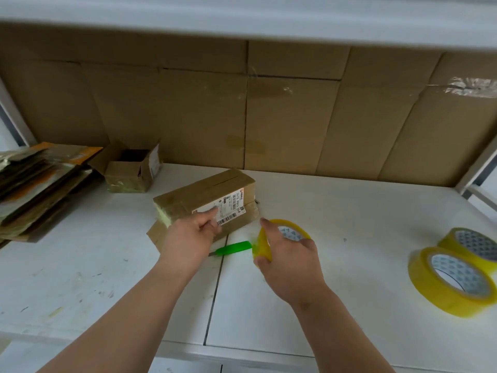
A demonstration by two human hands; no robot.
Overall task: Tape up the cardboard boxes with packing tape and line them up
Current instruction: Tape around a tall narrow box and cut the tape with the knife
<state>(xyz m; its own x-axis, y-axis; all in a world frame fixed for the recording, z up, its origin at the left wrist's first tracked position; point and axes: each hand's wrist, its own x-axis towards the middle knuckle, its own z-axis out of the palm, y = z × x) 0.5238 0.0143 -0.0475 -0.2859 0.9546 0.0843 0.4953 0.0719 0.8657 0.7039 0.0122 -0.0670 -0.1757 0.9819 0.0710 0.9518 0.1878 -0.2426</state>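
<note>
Left hand (188, 235) has its fingers curled on the near end of the long brown cardboard box (207, 196), mid-counter, its labelled side facing up. Right hand (289, 261), at 3 o'clock of it, grips a glossy yellow tape roll (265, 244) just above the scuffed white counter (336, 238). Two more tape rolls (454, 275) lie far out at 3 o'clock, and an open small box (131, 170) sits at 10 o'clock.
</note>
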